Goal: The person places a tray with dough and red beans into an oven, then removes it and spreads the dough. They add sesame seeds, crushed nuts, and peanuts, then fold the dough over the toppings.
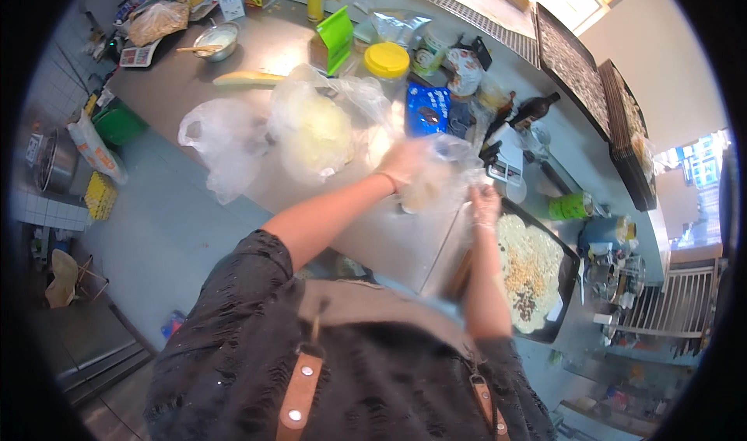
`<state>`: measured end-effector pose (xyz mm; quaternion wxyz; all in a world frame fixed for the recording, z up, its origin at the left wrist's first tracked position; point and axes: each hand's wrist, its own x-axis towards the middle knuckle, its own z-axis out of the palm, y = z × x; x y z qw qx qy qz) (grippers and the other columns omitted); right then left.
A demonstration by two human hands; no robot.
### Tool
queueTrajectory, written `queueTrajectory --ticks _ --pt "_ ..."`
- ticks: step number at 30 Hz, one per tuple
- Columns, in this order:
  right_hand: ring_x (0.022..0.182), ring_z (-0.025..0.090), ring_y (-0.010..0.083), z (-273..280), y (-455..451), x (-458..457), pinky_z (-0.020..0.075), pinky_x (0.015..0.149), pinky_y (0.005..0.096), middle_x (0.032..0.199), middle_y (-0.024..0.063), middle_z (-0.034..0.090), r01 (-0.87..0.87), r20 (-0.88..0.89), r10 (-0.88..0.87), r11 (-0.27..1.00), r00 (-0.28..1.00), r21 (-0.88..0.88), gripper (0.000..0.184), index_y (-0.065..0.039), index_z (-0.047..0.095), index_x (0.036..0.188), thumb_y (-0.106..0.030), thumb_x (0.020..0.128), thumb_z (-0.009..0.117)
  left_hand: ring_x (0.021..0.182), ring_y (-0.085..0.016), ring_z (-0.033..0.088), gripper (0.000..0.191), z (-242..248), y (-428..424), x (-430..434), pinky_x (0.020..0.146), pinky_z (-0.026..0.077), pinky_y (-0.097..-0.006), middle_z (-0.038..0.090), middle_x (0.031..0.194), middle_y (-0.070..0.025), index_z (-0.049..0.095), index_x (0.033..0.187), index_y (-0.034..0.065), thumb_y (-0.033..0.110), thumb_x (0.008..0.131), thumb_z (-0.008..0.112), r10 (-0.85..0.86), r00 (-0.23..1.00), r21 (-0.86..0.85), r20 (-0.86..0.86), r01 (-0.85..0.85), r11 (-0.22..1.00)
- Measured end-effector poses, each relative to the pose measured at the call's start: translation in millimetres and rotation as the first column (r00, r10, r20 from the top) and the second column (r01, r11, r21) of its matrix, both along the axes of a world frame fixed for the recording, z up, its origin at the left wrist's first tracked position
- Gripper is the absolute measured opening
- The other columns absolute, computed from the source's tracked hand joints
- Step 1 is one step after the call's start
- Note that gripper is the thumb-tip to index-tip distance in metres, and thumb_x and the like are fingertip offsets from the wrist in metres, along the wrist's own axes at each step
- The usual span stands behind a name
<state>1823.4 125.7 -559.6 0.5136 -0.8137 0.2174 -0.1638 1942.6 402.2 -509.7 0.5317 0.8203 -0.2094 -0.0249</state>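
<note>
A clear plastic bag (pixel 440 178) with pale contents, hard to make out, is between my hands over the metal worktop (pixel 373 219). My right hand (pixel 484 205), in a thin clear glove, grips the bag's right edge with bent fingers. At the bag's left side is my left hand (pixel 404 162), blurred by motion; its fingers are hidden in the blur and plastic. Left of it lies a bag of pale yellow dough-like stuff (pixel 321 132), beside a crumpled plastic bag (pixel 224 140). Below my right hand, a dark baking tray (pixel 569 292) holds pale batter (pixel 528 266) topped with chopped nuts and dark bits.
A white kitchen scale (pixel 506 158), a blue pouch (pixel 428 107), a yellow-lidded jar (pixel 386 62) and a green pouch (pixel 337 39) crowd the worktop's back. A steel bowl (pixel 217 41) stands far left. Stacked dark trays (pixel 627 132) and a filled tray (pixel 569 62) are at right.
</note>
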Motion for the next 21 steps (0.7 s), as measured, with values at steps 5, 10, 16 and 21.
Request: queueTrajectory --ticks 5,10,16,21 --pt "0.078 0.058 0.0116 59.7 -5.2 35.0 0.0472 0.069 0.0275 0.094 0.0002 0.067 -0.016 -0.047 0.026 0.98 0.999 0.199 0.027 -0.004 0.066 0.113 -0.021 0.093 0.072 0.093 -0.026 0.07 0.031 54.5 -24.4 10.3 0.085 0.055 -0.0408 0.075 0.103 -0.0179 0.073 0.115 0.0072 0.03 0.1 0.06 -0.229 0.962 -0.225 -0.146 0.193 0.955" --pt "0.103 0.066 0.0321 89.3 47.7 39.4 0.0521 0.094 0.043 0.116 0.0175 0.07 -0.224 -0.373 0.059 0.881 0.926 -0.416 0.06 -0.002 0.056 0.139 -0.036 0.093 0.074 0.1 -0.024 0.066 0.078 75.8 66.2 -32.5 0.092 0.053 -0.0369 0.07 0.114 -0.0137 0.043 0.154 0.0019 0.038 0.092 0.075 -0.429 0.882 -0.149 -0.196 0.406 0.902" --pt "0.098 0.066 0.0224 232.3 171.2 56.5 0.0536 0.09 0.0329 0.11 0.0145 0.07 -0.017 -0.088 -0.039 0.827 0.995 -0.563 0.045 0.001 0.063 0.129 -0.032 0.1 0.071 0.114 -0.021 0.063 0.075 111.5 363.2 -72.7 0.101 0.049 -0.0382 0.066 0.13 -0.0101 0.042 0.158 0.0099 0.053 0.1 0.06 -0.673 0.689 -0.942 -0.27 -0.046 0.331" --pt "0.099 0.065 0.0165 264.2 414.7 126.2 0.054 0.089 0.0296 0.109 0.0087 0.071 -0.353 0.246 0.422 0.893 0.872 -0.281 0.021 0.0 0.069 0.12 -0.011 0.101 0.068 0.148 -0.033 0.04 0.08 132.4 573.0 -124.3 0.12 0.035 -0.0522 0.042 0.162 -0.0138 0.037 0.161 0.0166 0.071 0.102 0.033 -0.279 0.925 -0.85 -0.257 -0.354 -0.39"
